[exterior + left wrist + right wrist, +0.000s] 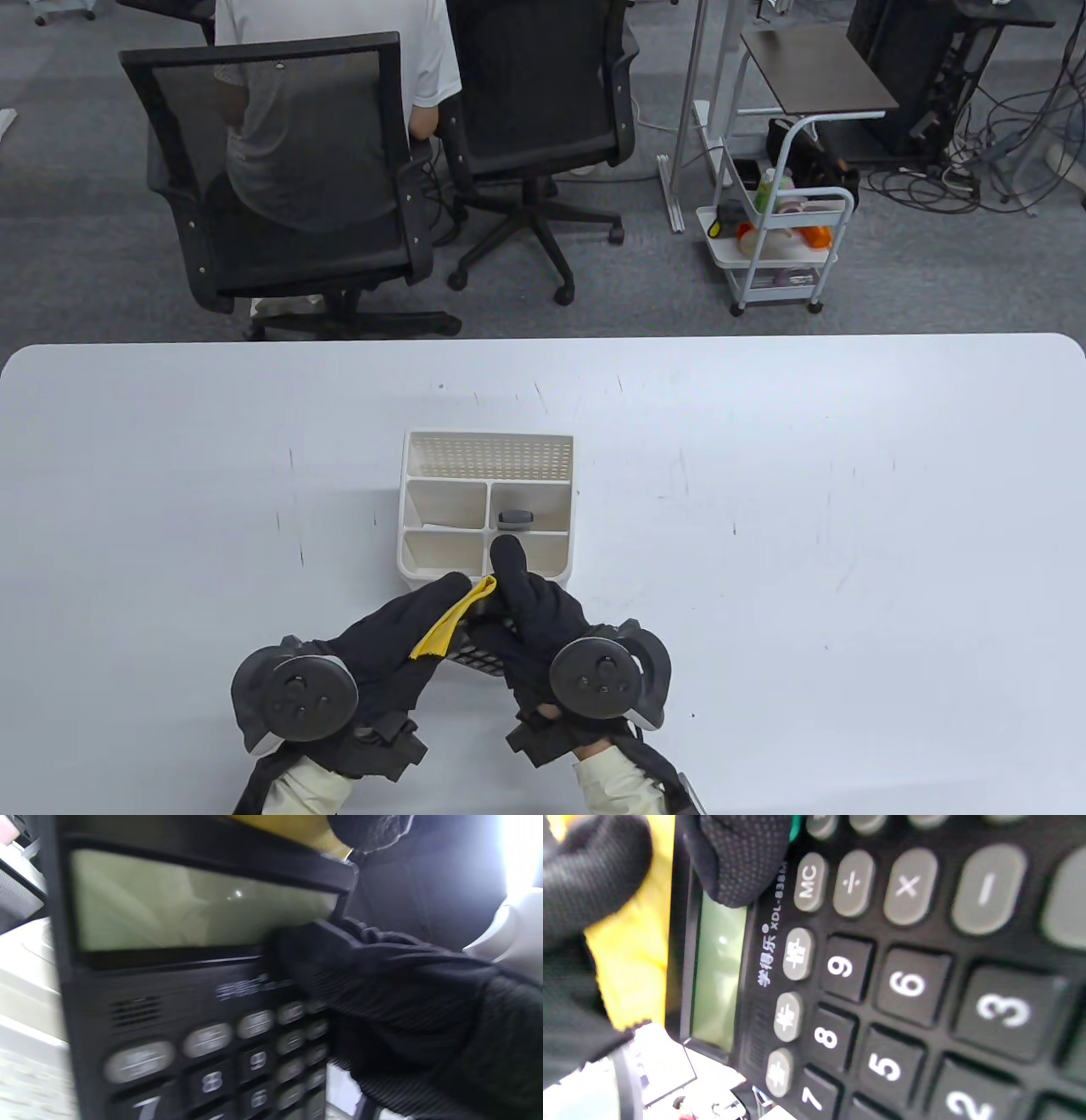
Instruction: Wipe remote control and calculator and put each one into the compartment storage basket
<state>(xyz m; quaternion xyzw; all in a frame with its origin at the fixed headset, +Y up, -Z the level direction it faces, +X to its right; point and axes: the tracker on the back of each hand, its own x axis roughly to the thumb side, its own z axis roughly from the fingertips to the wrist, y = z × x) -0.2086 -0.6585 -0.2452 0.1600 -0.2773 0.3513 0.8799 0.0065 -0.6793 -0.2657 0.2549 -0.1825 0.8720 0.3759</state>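
A black calculator [473, 654] with grey keys is held just in front of the white compartment basket [488, 438]. My right hand [523, 596] grips it, thumb lying on its face beside the display [719, 976]. My left hand [422, 618] presses a yellow cloth [455, 617] against the calculator's top edge, fingers curled over the cloth [632, 955]. In the left wrist view the calculator [203, 984] fills the frame, with the cloth [297, 827] behind its top. A small grey object [515, 517], possibly the remote's end, stands in the basket's middle right compartment.
The basket has a perforated back section and several front compartments. The white table [806, 526] runs wide to either side. Beyond its far edge are two office chairs [288, 178], a seated person [339, 51] and a small cart [776, 246].
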